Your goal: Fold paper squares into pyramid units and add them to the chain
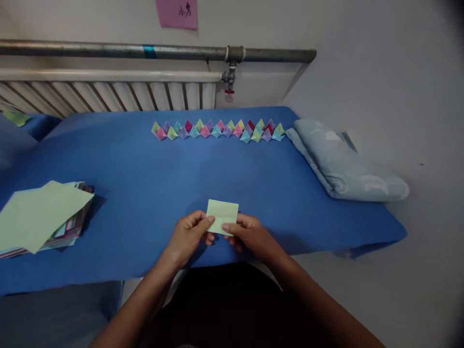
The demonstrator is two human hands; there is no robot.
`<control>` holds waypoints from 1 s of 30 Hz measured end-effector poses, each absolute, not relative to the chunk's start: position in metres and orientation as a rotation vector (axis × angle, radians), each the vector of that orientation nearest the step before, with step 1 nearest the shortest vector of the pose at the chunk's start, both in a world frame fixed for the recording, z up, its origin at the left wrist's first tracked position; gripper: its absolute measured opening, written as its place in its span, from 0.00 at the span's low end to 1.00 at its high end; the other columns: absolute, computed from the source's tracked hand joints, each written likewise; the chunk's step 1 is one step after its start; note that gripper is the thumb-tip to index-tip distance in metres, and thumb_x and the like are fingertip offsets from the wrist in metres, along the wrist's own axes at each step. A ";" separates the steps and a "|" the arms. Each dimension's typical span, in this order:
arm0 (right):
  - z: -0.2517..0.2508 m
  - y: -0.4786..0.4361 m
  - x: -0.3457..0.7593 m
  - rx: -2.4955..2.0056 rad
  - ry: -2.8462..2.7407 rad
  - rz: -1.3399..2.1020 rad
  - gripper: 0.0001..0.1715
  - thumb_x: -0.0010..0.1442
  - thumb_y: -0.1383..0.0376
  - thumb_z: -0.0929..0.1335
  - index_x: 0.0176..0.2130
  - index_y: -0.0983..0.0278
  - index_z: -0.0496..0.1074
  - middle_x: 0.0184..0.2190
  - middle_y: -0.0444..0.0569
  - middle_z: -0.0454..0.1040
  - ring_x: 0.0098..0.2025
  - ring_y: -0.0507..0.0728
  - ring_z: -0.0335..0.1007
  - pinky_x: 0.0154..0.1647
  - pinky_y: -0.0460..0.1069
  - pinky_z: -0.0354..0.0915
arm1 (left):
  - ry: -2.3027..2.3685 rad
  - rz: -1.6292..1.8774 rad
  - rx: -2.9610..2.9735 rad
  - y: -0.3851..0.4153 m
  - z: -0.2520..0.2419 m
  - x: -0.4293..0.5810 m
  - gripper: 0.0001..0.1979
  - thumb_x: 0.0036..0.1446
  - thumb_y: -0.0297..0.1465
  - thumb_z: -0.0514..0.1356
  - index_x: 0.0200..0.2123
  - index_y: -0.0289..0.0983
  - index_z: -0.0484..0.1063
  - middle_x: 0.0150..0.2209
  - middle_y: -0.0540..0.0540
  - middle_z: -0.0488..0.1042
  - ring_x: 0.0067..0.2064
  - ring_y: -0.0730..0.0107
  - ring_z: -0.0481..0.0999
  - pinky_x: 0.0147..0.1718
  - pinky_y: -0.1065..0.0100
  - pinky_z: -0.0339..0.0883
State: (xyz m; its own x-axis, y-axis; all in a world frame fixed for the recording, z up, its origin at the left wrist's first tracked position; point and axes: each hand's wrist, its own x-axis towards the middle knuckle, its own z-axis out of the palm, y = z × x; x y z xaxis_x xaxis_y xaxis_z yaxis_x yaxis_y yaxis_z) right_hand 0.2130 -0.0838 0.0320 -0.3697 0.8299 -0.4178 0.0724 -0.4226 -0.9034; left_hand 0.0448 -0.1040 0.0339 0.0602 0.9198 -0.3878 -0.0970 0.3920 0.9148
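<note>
Nearest the camera, the left hand (188,234) and the right hand (250,234) hold a folded green paper (222,216) between them, just above the near edge of the table (163,169); each grip is pinched on a lower corner of the paper, thumb on top, the other fingers underneath and mostly hidden; only the lower edge is held, so the free upper part could sag or its layers could slide apart, and uneven thumb pressure would likely set any crease askew; because the paper hangs close to the table's edge, a slip of either grip could send it down toward the lap instead of onto the blue cover; farther left, a loose green sheet (39,215) lies crooked on a stack of coloured sheets (72,227) and overhangs it, so a brush from the left forearm could push it off; near the far edge, a row of small folded pieces (217,129) stands in 2 staggered lines, packed close, and a tug on the cover might topple several; the folded blanket (344,164) at the right lies well apart from both hands.
</note>
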 end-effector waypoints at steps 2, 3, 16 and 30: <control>0.034 -0.080 0.215 -1.261 -1.214 1.814 0.15 0.50 0.57 0.71 0.35 0.64 0.71 0.24 0.42 0.70 0.23 0.49 0.62 0.23 0.45 0.58 | 1.248 0.865 0.905 -0.103 0.035 0.042 0.19 0.48 0.46 0.64 0.24 0.35 0.69 0.18 0.52 0.70 0.20 0.76 0.68 0.23 0.71 0.64; 0.035 -0.078 0.216 -1.237 -1.189 1.784 0.15 0.49 0.57 0.71 0.35 0.63 0.71 0.24 0.41 0.70 0.24 0.49 0.62 0.24 0.45 0.59 | 1.240 0.837 0.926 -0.103 0.035 0.042 0.19 0.48 0.46 0.64 0.24 0.35 0.69 0.18 0.51 0.70 0.20 0.76 0.68 0.23 0.71 0.64; 0.019 -0.073 0.217 -1.212 -0.996 1.585 0.15 0.48 0.58 0.72 0.34 0.63 0.69 0.22 0.40 0.69 0.21 0.48 0.60 0.22 0.45 0.57 | 1.353 1.104 0.998 -0.111 0.040 0.040 0.11 0.48 0.39 0.65 0.30 0.37 0.71 0.27 0.52 0.73 0.29 0.74 0.71 0.32 0.70 0.65; 0.025 -0.076 0.220 -1.243 -1.157 1.582 0.13 0.49 0.58 0.71 0.34 0.62 0.70 0.26 0.41 0.71 0.28 0.51 0.65 0.31 0.47 0.60 | 1.423 1.071 0.970 -0.107 0.037 0.041 0.11 0.44 0.39 0.66 0.23 0.37 0.73 0.24 0.51 0.73 0.27 0.73 0.69 0.30 0.70 0.62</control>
